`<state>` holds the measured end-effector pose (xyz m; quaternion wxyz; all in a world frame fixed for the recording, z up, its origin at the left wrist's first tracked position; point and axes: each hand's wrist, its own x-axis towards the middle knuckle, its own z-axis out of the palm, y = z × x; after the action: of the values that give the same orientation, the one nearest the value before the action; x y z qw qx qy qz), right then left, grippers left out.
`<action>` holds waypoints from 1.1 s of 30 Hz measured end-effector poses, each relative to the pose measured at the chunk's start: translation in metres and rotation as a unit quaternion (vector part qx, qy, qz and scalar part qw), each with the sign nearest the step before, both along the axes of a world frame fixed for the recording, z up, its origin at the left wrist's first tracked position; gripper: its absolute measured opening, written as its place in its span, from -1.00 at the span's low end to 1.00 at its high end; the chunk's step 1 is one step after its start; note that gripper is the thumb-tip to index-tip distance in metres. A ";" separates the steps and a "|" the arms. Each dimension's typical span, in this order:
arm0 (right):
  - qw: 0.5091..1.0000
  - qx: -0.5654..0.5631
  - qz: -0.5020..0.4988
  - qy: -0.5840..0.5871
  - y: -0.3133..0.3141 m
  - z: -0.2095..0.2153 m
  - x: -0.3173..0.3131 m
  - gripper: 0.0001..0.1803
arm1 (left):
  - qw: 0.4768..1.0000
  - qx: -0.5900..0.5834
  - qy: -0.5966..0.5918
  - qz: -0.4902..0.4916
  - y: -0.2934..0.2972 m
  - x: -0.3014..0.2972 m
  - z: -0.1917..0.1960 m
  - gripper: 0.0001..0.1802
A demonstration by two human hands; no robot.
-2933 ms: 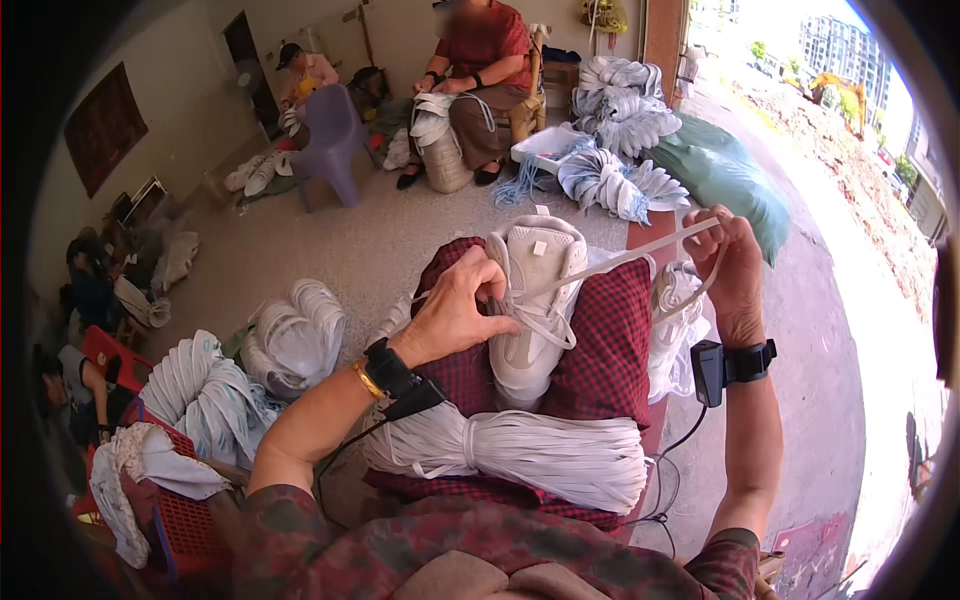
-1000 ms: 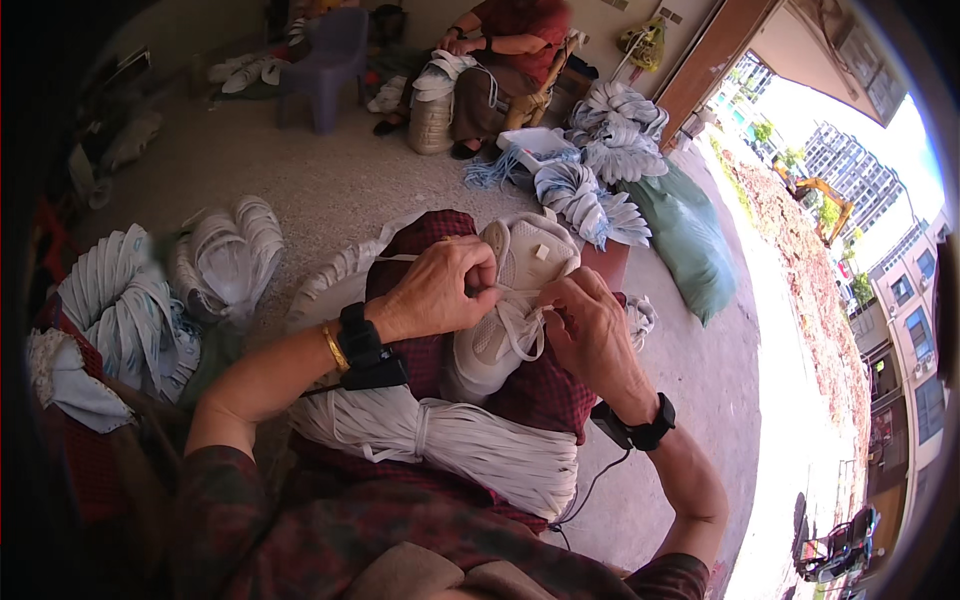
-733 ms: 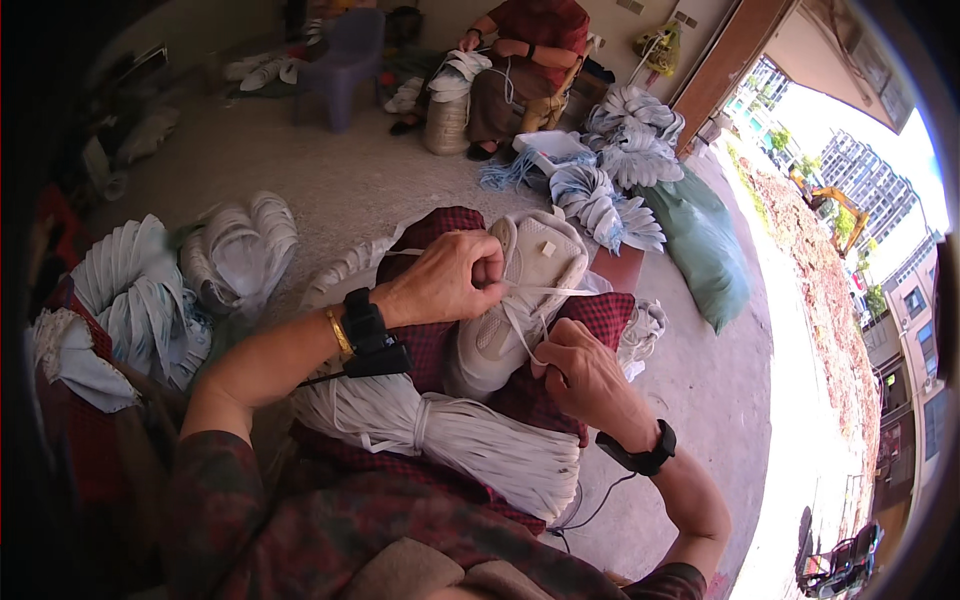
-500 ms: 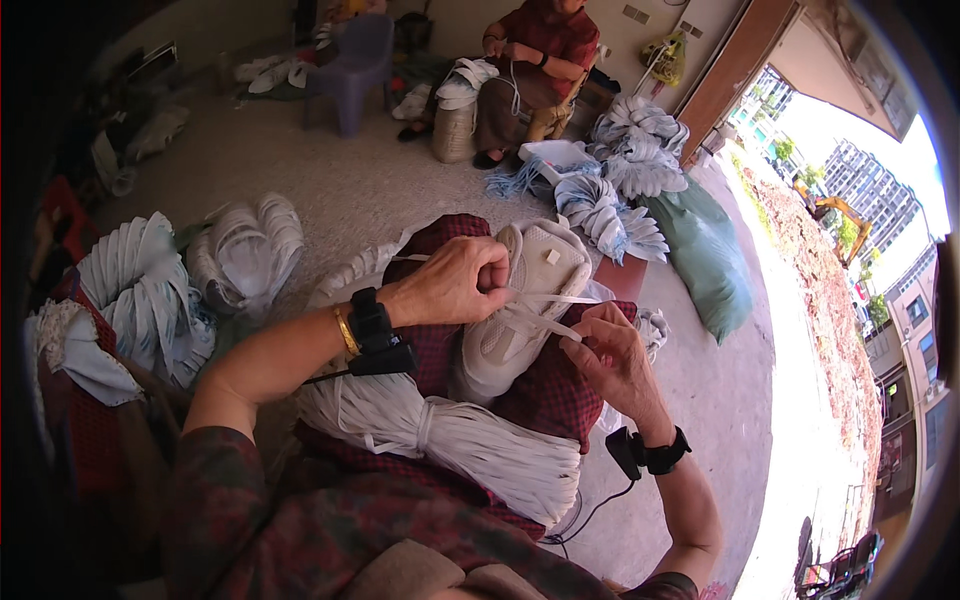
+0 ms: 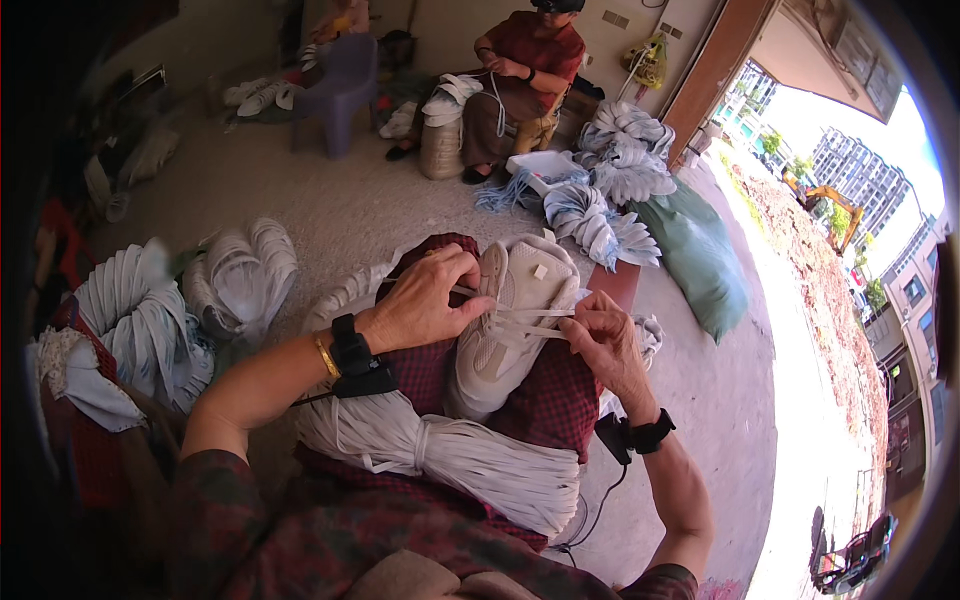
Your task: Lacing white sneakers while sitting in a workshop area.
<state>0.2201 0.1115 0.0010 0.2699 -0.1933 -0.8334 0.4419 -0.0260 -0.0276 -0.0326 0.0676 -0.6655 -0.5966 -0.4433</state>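
A white shoe upper (image 5: 497, 365) stands between my knees, its tongue pointing away from me. White lace (image 5: 535, 322) runs across it in strands toward my right hand. My left hand (image 5: 425, 298) is closed at the upper's left edge, with a piece of lace passing between thumb and fingers. At the right edge, my right hand (image 5: 610, 345) pinches the strands between thumb and forefinger. A thick bundle of white laces (image 5: 470, 455), tied at its middle, lies across my lap on red-and-black checked cloth (image 5: 545, 405).
Stacked white shoe uppers (image 5: 150, 310) stand at my left. More pale uppers (image 5: 625, 160), a white tray (image 5: 545, 168) and a green sack (image 5: 695, 260) lie ahead right. A seated co-worker (image 5: 530, 60) handles lace near a purple chair (image 5: 340, 95). A cable (image 5: 600, 505) hangs by my right wrist.
My left hand has lowered and shifted left along the upper's edge. My right hand has moved slightly up and left with the lace, and the view has shifted a little.
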 end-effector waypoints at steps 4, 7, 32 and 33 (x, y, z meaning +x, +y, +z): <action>0.993 0.115 -0.040 -0.013 -0.005 -0.002 -0.012 -0.54 | 0.985 -0.076 -0.142 -0.054 -0.004 0.006 0.013 -0.70; 0.990 0.134 -0.041 -0.010 -0.005 -0.008 -0.014 -0.51 | 0.982 -0.144 -0.118 -0.040 -0.006 -0.017 0.009 -0.72; 0.985 0.146 -0.087 0.024 -0.021 -0.003 -0.012 -0.74 | 0.994 -0.084 -0.046 0.045 -0.035 -0.047 0.013 -0.74; 0.985 0.145 -0.085 0.023 -0.022 -0.003 -0.013 -0.74 | 0.997 -0.076 0.004 0.003 -0.032 -0.039 0.013 -0.68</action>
<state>0.2071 0.0895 -0.0018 0.3509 -0.2122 -0.8628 0.2956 -0.0647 -0.0600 -0.0200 0.0205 -0.6688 -0.6302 -0.3938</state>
